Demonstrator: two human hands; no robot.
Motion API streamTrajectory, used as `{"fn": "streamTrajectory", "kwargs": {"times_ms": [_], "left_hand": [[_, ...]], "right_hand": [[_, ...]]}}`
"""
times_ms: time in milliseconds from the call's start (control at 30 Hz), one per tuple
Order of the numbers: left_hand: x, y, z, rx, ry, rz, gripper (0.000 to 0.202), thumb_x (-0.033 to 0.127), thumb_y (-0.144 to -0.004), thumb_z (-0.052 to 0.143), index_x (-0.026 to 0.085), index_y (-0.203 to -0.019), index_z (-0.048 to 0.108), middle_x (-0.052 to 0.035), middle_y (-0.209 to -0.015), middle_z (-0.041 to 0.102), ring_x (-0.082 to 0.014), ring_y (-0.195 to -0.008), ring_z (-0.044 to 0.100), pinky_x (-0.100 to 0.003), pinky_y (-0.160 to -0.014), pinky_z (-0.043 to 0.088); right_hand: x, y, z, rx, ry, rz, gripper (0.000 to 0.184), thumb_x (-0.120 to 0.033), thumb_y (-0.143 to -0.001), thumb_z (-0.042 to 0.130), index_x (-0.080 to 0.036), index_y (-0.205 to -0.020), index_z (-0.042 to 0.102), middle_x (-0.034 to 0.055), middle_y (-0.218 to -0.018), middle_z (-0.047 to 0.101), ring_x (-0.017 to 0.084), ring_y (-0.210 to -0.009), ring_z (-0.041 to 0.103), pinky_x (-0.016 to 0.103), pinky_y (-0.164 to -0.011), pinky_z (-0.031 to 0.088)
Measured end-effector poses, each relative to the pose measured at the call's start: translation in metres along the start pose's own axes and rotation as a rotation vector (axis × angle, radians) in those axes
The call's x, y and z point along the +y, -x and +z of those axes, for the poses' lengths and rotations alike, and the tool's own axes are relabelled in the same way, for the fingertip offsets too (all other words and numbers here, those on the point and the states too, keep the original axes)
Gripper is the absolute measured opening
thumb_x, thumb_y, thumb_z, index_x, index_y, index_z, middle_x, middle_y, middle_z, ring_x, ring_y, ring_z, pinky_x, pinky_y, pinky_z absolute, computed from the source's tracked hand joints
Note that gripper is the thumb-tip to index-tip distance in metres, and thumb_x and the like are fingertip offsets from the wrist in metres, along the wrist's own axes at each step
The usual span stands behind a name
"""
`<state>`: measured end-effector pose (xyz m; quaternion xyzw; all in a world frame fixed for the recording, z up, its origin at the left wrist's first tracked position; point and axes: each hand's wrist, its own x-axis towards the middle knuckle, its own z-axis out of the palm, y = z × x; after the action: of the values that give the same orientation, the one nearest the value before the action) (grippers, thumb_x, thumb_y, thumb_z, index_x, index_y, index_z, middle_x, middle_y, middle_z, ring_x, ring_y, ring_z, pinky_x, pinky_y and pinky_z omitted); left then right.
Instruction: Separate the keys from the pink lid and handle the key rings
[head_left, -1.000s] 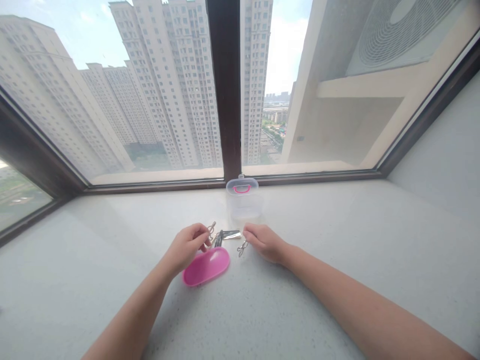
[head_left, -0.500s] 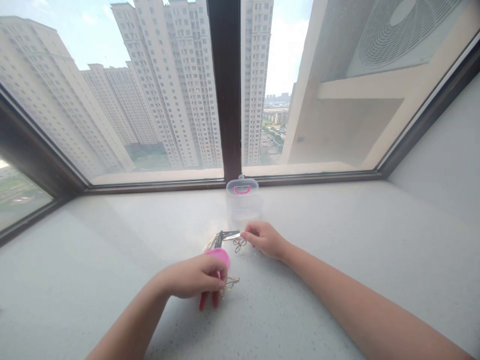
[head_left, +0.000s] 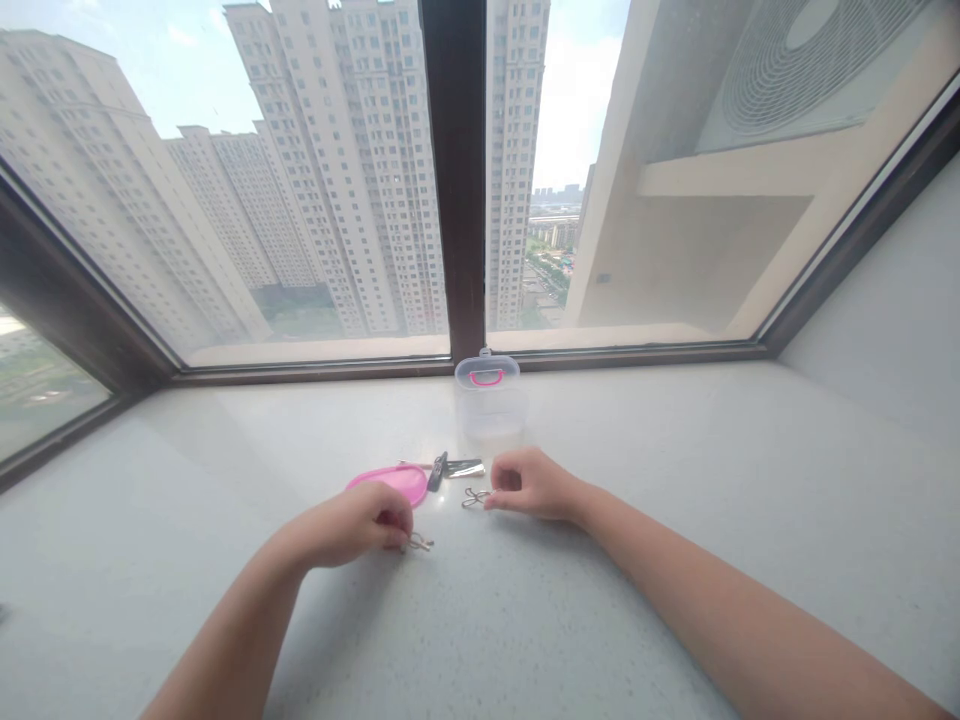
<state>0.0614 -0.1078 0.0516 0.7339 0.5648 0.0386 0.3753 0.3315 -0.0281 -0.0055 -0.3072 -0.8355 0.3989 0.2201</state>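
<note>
My left hand (head_left: 367, 520) pinches a small gold metal hair clip (head_left: 421, 543), whose openwork end sticks out past the fingertips to the right. Just behind this hand lies a shallow pink oval dish (head_left: 405, 483), partly covered by the hand. My right hand (head_left: 532, 485) is closed on a thin metal hair clip (head_left: 474, 497) with a looped, bow-like outline pointing left. Between the hands, farther back, lie a black clip (head_left: 437, 472) and a silver clip (head_left: 466, 469) with a dark piece against it.
A clear plastic box (head_left: 491, 412) with a pink handle (head_left: 487, 378) stands against the window frame (head_left: 466, 200), behind the clips. The pale speckled sill (head_left: 525, 620) stretches to both sides. Past the glass are tall buildings and an outdoor fan unit.
My left hand has moved left and slightly back with its clip, and the pink dish has shifted left. My right hand's clip has turned from hanging down to pointing left, apart from the silver clip.
</note>
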Motion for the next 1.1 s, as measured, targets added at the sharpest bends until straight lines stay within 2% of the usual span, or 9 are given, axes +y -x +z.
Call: {"fn": "streamTrajectory", "kwargs": {"times_ms": [133, 200, 333, 433, 600, 700, 800, 900, 1100], "left_hand": [[-0.015, 0.01, -0.013, 0.002, -0.015, -0.067, 0.013, 0.03, -0.07, 0.057, 0.021, -0.069, 0.066, -0.0007, -0.073, 0.065, -0.0197, -0.069, 0.057, -0.026, -0.059, 0.037], [-0.023, 0.015, -0.02, 0.043, -0.026, -0.11, 0.015, 0.032, -0.071, 0.056, 0.02, -0.067, 0.064, -0.0009, -0.072, 0.064, -0.0196, -0.069, 0.057, -0.026, -0.059, 0.037], [-0.031, 0.017, -0.031, 0.288, -0.016, -0.204, 0.023, 0.039, -0.075, 0.049, 0.02, -0.072, 0.062, -0.0021, -0.073, 0.063, -0.0193, -0.069, 0.056, -0.026, -0.059, 0.038], [-0.023, 0.012, -0.028, 0.475, 0.02, -0.265, 0.028, 0.044, -0.077, 0.046, 0.02, -0.076, 0.06, -0.0008, -0.065, 0.059, -0.0177, -0.06, 0.055, -0.025, -0.055, 0.038], [-0.004, -0.004, -0.01, 0.492, 0.094, -0.327, 0.027, 0.04, -0.082, 0.037, 0.02, -0.085, 0.055, 0.0027, -0.048, 0.051, -0.0168, -0.046, 0.051, -0.025, -0.05, 0.036], [-0.007, -0.015, -0.003, 0.525, 0.083, -0.309, 0.025, 0.037, -0.083, 0.036, 0.02, -0.083, 0.054, 0.0012, -0.053, 0.054, -0.017, -0.047, 0.052, -0.027, -0.05, 0.037], [-0.019, -0.023, -0.003, 0.605, -0.02, -0.237, 0.023, 0.035, -0.082, 0.037, 0.02, -0.075, 0.052, -0.002, -0.067, 0.06, -0.0185, -0.063, 0.056, -0.028, -0.059, 0.039], [-0.03, -0.024, -0.006, 0.62, -0.039, -0.207, 0.025, 0.038, -0.084, 0.035, 0.021, -0.076, 0.051, -0.0013, -0.073, 0.061, -0.0189, -0.07, 0.056, -0.028, -0.064, 0.039], [-0.037, -0.021, -0.01, 0.663, -0.035, -0.101, 0.027, 0.04, -0.087, 0.035, 0.021, -0.075, 0.049, 0.0006, -0.069, 0.058, -0.0181, -0.068, 0.055, -0.027, -0.065, 0.039]], "right_hand": [[0.001, 0.001, 0.001, -0.032, 0.073, -0.018, 0.023, -0.032, -0.072, 0.069, -0.016, -0.067, 0.054, -0.0032, -0.061, 0.05, 0.009, -0.057, 0.042, 0.022, -0.053, 0.032], [0.002, 0.001, 0.002, -0.027, 0.098, -0.024, 0.02, -0.031, -0.075, 0.066, -0.016, -0.067, 0.054, -0.0033, -0.061, 0.05, 0.009, -0.057, 0.042, 0.022, -0.053, 0.031], [0.001, -0.001, 0.004, 0.011, 0.082, -0.01, 0.017, -0.024, -0.077, 0.059, -0.016, -0.064, 0.052, -0.0034, -0.059, 0.048, 0.009, -0.056, 0.04, 0.022, -0.052, 0.03], [0.0, -0.003, 0.004, 0.06, 0.007, 0.03, 0.016, -0.023, -0.079, 0.056, -0.015, -0.066, 0.052, -0.0043, -0.058, 0.045, 0.009, -0.055, 0.039, 0.022, -0.053, 0.03], [0.0, -0.004, 0.003, 0.099, -0.063, 0.058, 0.015, -0.026, -0.08, 0.055, -0.015, -0.07, 0.053, -0.0044, -0.059, 0.045, 0.01, -0.056, 0.039, 0.022, -0.054, 0.03], [0.0, -0.004, 0.003, 0.084, -0.059, 0.068, 0.016, -0.027, -0.08, 0.056, -0.015, -0.07, 0.054, -0.0042, -0.058, 0.045, 0.01, -0.056, 0.04, 0.022, -0.053, 0.03], [0.0, -0.004, 0.003, 0.085, -0.063, 0.076, 0.017, -0.027, -0.08, 0.056, -0.015, -0.069, 0.053, -0.0041, -0.058, 0.046, 0.01, -0.056, 0.04, 0.022, -0.053, 0.03], [-0.001, -0.004, 0.003, 0.092, -0.068, 0.076, 0.017, -0.027, -0.079, 0.057, -0.015, -0.068, 0.053, -0.004, -0.058, 0.046, 0.01, -0.056, 0.04, 0.022, -0.053, 0.03], [0.001, -0.005, 0.004, 0.097, -0.073, 0.073, 0.016, -0.026, -0.079, 0.057, -0.015, -0.068, 0.052, -0.0042, -0.057, 0.045, 0.01, -0.055, 0.039, 0.022, -0.053, 0.03]]}}
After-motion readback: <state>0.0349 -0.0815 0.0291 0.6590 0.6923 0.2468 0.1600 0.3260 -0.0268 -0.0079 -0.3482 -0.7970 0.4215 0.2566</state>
